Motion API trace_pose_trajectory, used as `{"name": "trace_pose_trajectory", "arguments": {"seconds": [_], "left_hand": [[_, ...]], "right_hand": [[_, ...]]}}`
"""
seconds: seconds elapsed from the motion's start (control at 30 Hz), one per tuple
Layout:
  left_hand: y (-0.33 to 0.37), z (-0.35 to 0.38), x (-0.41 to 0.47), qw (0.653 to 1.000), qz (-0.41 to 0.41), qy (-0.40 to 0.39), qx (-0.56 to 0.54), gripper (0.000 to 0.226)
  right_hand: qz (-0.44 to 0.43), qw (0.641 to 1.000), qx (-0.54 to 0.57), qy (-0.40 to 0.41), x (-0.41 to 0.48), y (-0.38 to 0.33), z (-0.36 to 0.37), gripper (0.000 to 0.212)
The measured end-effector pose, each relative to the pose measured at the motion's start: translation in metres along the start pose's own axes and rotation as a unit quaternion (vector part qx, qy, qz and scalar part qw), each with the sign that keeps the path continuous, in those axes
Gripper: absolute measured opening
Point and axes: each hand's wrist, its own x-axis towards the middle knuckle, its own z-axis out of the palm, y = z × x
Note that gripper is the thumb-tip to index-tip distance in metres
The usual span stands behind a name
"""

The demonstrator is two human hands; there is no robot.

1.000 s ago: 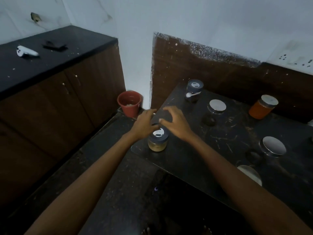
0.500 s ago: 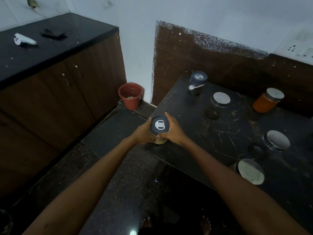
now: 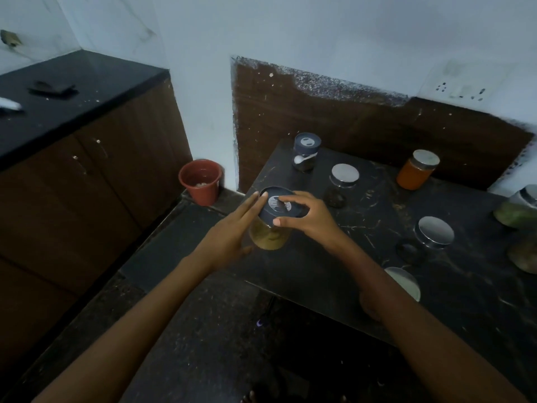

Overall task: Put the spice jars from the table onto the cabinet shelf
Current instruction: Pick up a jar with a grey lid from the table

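Observation:
A jar of yellowish spice with a dark blue lid (image 3: 271, 228) is held tilted above the left edge of the black table (image 3: 363, 274). My right hand (image 3: 305, 218) grips its lid from the right, fingers curled over the top. My left hand (image 3: 232, 232) lies against the jar's left side with straight fingers. On the table stand another blue-lidded jar (image 3: 305, 152), an orange jar (image 3: 417, 170), two silver-lidded dark jars (image 3: 343, 181) (image 3: 427, 237), a silver-lidded jar (image 3: 406, 282) partly behind my right forearm, and a green-filled jar (image 3: 520, 206) at the right edge.
A brown cabinet with a black counter top (image 3: 75, 91) stands at the left, its doors closed. A dark flat object (image 3: 52, 89) and a white item (image 3: 8, 104) lie on the counter. A red bucket (image 3: 200, 181) sits on the floor in the corner.
Both hands closed on the yellow spice jar and lifted it off the table's left corner. It is now higher and tilted, with the left fingers straightened along its side.

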Motion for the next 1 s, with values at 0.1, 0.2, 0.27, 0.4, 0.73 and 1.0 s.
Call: {"name": "trace_pose_trajectory", "arguments": {"seconds": [0.1, 0.2, 0.27, 0.4, 0.73, 1.0], "left_hand": [[0.023, -0.001, 0.012, 0.999, 0.04, 0.006, 0.022, 0.131], [0.051, 0.0, 0.026, 0.997, 0.065, 0.027, 0.022, 0.134], [0.071, -0.001, 0.034, 0.996, 0.086, 0.037, 0.003, 0.133], [0.11, -0.002, 0.049, 0.993, 0.105, 0.027, -0.053, 0.129], [0.146, 0.001, 0.064, 0.996, 0.085, 0.026, -0.016, 0.121], [0.15, 0.01, 0.067, 0.997, 0.07, 0.014, -0.016, 0.122]], "right_hand": [[0.006, 0.999, 0.045, -0.002, -0.016, -0.015, -0.032, 0.043], [0.007, 0.997, 0.072, -0.022, -0.031, -0.023, -0.069, 0.036], [0.016, 0.997, 0.071, -0.036, -0.04, -0.029, -0.092, 0.039], [-0.004, 0.996, 0.074, -0.043, -0.056, -0.034, -0.134, 0.031], [-0.038, 0.985, -0.098, -0.137, -0.092, -0.01, -0.187, 0.103], [-0.098, 0.955, -0.26, -0.109, -0.099, 0.002, -0.169, 0.137]]}}
